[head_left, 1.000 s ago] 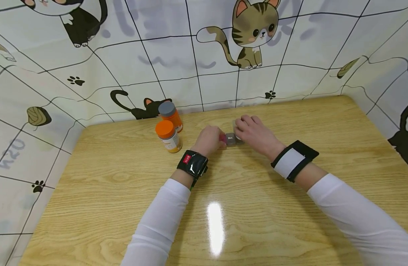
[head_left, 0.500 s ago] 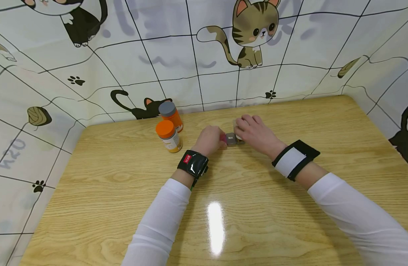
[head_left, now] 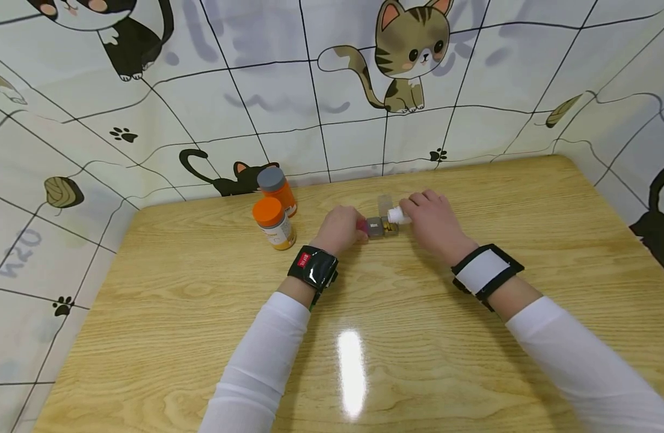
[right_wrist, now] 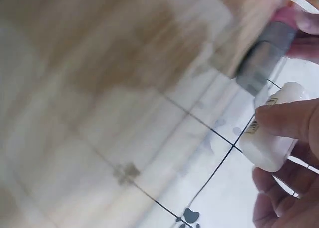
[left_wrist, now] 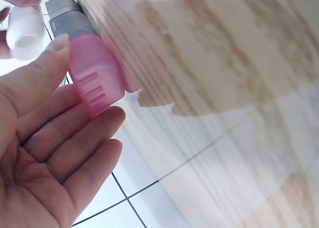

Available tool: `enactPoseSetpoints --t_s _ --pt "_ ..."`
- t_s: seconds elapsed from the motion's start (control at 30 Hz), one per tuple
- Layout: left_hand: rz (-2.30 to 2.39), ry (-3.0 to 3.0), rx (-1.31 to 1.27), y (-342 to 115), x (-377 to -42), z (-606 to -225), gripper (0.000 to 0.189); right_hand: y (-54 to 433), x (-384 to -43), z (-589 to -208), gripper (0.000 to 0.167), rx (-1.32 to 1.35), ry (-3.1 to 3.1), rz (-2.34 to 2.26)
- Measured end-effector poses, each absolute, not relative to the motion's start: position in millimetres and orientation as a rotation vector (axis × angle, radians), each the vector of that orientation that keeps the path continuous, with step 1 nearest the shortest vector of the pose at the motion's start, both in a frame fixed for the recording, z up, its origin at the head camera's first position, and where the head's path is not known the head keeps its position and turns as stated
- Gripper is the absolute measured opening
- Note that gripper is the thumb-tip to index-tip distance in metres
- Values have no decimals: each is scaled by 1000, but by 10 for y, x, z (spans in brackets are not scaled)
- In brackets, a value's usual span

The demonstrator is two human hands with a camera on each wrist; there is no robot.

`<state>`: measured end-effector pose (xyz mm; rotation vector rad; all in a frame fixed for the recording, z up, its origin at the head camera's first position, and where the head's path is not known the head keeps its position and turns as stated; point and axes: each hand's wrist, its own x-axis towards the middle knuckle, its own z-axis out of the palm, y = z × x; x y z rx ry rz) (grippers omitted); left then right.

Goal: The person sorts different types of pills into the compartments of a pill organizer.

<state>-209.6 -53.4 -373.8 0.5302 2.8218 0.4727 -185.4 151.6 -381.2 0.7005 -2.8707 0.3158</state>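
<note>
On the table [head_left: 245, 337], between the left hand [head_left: 338, 230] and the right hand [head_left: 432, 224], lies the box [head_left: 375, 227], its long axis running left to right. The left thumb and fingers pinch its pink end; its open compartment is nearer the right hand. The right hand grips the bottle [head_left: 396, 215], one end pointing left, just beside that compartment; contact is unclear. The compartment holds yellow pills [head_left: 388, 226].

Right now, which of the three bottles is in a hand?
The white bottle, in the right hand; the grey-capped bottle and orange-capped bottle stand on the table.
</note>
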Motion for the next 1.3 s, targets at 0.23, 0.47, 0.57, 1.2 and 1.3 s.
enactPoseSetpoints --t_s 0.23,0.47,0.57,1.2,1.3 --pt "470 2827 548 -536 -2098 -3727 25 1576 -1687 -3790 36 496 -2861 1048" --pt "515 2809 512 -542 -2083 -3729 30 1542 -1434 -3706 41 344 -2784 1358" --pt "525 2813 507 -548 -2078 -3744 34 1516 -1384 -3713 41 293 -2768 1418" --pt "1035 2796 559 -582 -1674 -3464 54 1477 -1261 -3785 43 245 -2700 1462" --pt "1245 2680 645 -487 -1487 -3431 51 1450 -1212 -3753 42 267 -2677 1465"
